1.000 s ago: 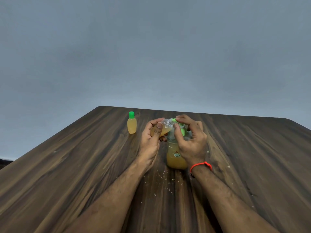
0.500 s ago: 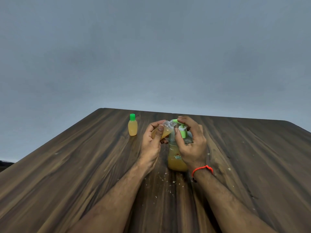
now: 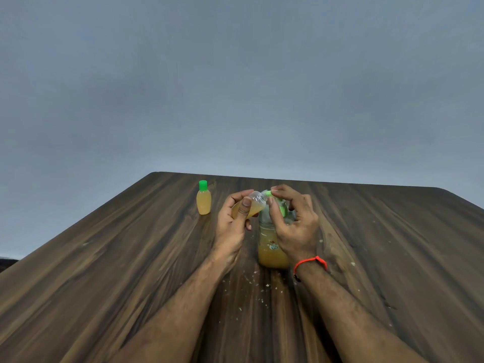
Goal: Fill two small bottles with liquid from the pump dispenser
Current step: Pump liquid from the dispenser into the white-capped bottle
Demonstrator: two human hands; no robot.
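Observation:
A clear pump dispenser holding amber liquid stands mid-table. My right hand curls over its green pump head, forefinger on top and thumb beside the stem. My left hand grips a small uncapped bottle, tilted on its side with its mouth at the green nozzle; it is partly filled with amber liquid. A second small bottle, full and closed with a green cap, stands upright to the left.
The dark wood-grain table stretches wide on both sides, its far edge just behind the bottles. Small pale crumbs lie scattered in front of the dispenser. A grey wall fills the background.
The pump head has risen slightly under my right hand. Both hands and the tilted bottle stay at the nozzle; the capped bottle has not moved.

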